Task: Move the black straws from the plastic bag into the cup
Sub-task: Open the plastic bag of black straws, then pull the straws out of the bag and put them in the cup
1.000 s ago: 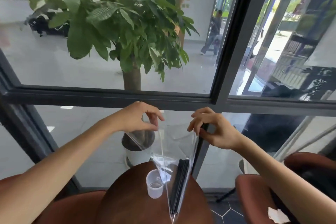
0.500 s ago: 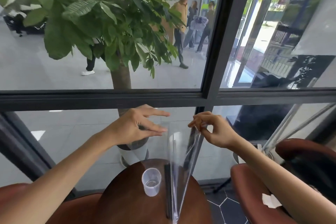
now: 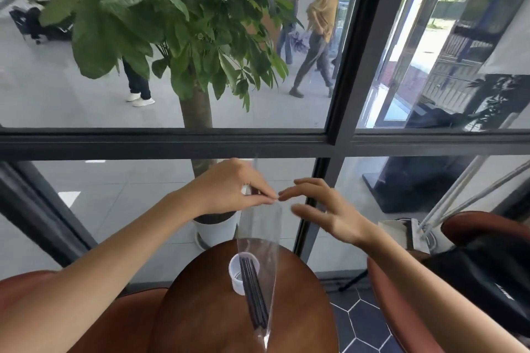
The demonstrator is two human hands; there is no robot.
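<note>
Black straws (image 3: 253,292) are all inside the clear plastic bag (image 3: 259,241), which hangs upright above the round wooden table (image 3: 200,309), its lower part in front of the cup (image 3: 236,274). The left hand (image 3: 232,189) pinches the bag's top edge; the right hand (image 3: 324,212), beside it, has its fingers spread, holding nothing. No straw is in the cup yet, so I judge the whole transfer remains.

Round wooden table (image 3: 200,309) – potted plant (image 3: 183,37) behind window frame (image 3: 172,142) – people walking beyond
</note>
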